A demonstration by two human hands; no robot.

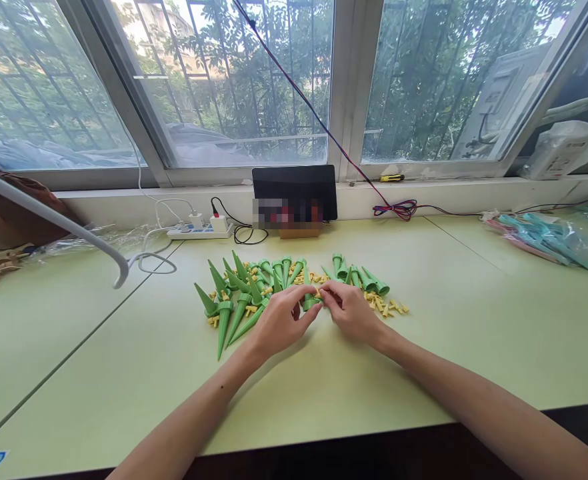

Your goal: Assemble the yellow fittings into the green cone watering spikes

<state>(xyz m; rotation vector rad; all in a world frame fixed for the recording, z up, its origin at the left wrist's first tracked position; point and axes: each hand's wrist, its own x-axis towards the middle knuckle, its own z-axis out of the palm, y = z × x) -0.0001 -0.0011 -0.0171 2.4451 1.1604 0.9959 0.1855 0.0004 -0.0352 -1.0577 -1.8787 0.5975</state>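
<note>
Closed around a green plastic spike (308, 301), my left hand (287, 317) keeps its wide collar end toward me. My right hand (348, 308) pinches a small yellow plastic piece (318, 292) against that spike's collar; the fingertips partly hide it. Left of my hands lies a heap of green cone-shaped spikes (241, 303), some pointing up and some lying toward me, with yellow pieces among them. Beyond my right hand are several more green spikes (367, 279) and a scatter of small yellow T-shaped pieces (387, 307).
A dark tablet (294, 190) leans by the window behind the heap. To its left sits a power strip (199, 230) with cables. A white curved stand arm (64, 220) crosses the left side. Bagged blue-green items (544, 237) lie at far right, and a coiled cable (397, 209) by the sill.
</note>
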